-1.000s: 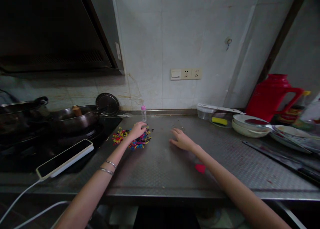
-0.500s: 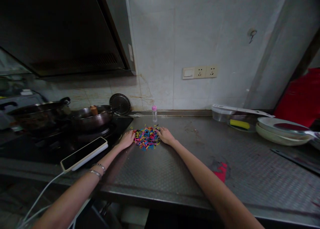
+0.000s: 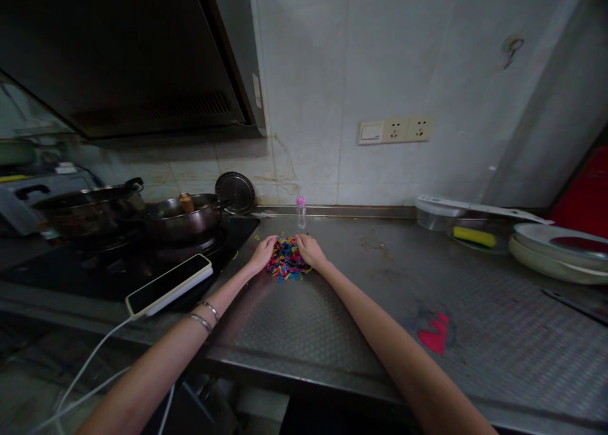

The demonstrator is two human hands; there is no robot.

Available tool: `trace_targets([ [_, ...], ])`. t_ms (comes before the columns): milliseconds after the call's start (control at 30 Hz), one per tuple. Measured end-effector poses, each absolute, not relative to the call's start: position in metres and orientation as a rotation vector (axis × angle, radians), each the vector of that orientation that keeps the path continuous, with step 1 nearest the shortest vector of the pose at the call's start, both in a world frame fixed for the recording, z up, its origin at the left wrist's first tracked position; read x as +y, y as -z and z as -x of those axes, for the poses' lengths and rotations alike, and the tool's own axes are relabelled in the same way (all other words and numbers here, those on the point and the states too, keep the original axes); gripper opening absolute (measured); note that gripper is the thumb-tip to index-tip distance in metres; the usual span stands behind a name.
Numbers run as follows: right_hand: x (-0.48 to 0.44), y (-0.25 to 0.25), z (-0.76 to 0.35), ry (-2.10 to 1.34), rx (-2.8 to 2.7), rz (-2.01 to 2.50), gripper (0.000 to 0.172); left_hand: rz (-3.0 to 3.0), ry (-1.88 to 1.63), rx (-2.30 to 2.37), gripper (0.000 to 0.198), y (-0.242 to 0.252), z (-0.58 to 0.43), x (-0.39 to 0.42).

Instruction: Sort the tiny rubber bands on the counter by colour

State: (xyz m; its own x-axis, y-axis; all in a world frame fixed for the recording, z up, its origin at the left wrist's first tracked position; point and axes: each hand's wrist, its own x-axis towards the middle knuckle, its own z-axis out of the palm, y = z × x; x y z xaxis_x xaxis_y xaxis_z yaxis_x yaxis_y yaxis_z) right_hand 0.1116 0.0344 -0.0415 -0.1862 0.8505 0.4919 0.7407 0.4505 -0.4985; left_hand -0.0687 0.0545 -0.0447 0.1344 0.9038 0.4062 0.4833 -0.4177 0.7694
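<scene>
A heap of small, brightly coloured rubber bands (image 3: 287, 262) lies on the metal counter, in pink, blue, yellow, black and more. Against its left side rests my left hand (image 3: 263, 254), fingers stretched out and cupped round the edge. My right hand (image 3: 311, 251) does the same on the right, its fingers reaching over the far right part of the heap. Neither hand grasps the bands; both touch the heap from the sides. Just behind stands a small clear bottle (image 3: 301, 216) with a pink cap, upright near the wall. A few loose bands lie left of my left hand.
On the left, a phone (image 3: 168, 286) with a white cable lies at the edge of the stove, where two pans (image 3: 183, 218) stand. To the right are a clear scoop (image 3: 434, 213), a yellow sponge (image 3: 474, 236), stacked bowls (image 3: 551, 261) and a red patch (image 3: 436, 337).
Both hands have moved inward, squeezing the heap of rubber bands narrower between them. The view has shifted slightly, too.
</scene>
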Motion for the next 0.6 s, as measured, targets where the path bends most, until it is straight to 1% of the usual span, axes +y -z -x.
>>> trace_targets([
  [133,0.039,0.045,-0.121,-0.158,-2.013,1.397,0.043,-2.052,-1.267,1.578,0.033,0.039,0.078,0.054],
  [233,0.039,0.052,-0.116,-0.211,-2.102,1.397,0.044,-2.086,-1.135,1.731,0.031,0.040,0.081,0.053],
  [300,0.037,0.054,-0.108,-0.246,-2.132,1.366,0.044,-2.041,-1.056,1.691,0.032,0.044,0.077,0.052],
  [367,0.035,0.054,-0.099,-0.289,-2.117,1.324,0.045,-1.975,-1.065,1.572,0.034,0.047,0.070,0.051],
  [500,0.030,0.047,-0.085,-0.413,-1.998,1.296,0.047,-1.773,-1.219,1.336,0.035,0.052,0.050,0.048],
  [600,0.027,0.042,-0.077,-0.485,-1.866,1.356,0.047,-1.543,-1.343,1.286,0.036,0.052,0.039,0.046],
])
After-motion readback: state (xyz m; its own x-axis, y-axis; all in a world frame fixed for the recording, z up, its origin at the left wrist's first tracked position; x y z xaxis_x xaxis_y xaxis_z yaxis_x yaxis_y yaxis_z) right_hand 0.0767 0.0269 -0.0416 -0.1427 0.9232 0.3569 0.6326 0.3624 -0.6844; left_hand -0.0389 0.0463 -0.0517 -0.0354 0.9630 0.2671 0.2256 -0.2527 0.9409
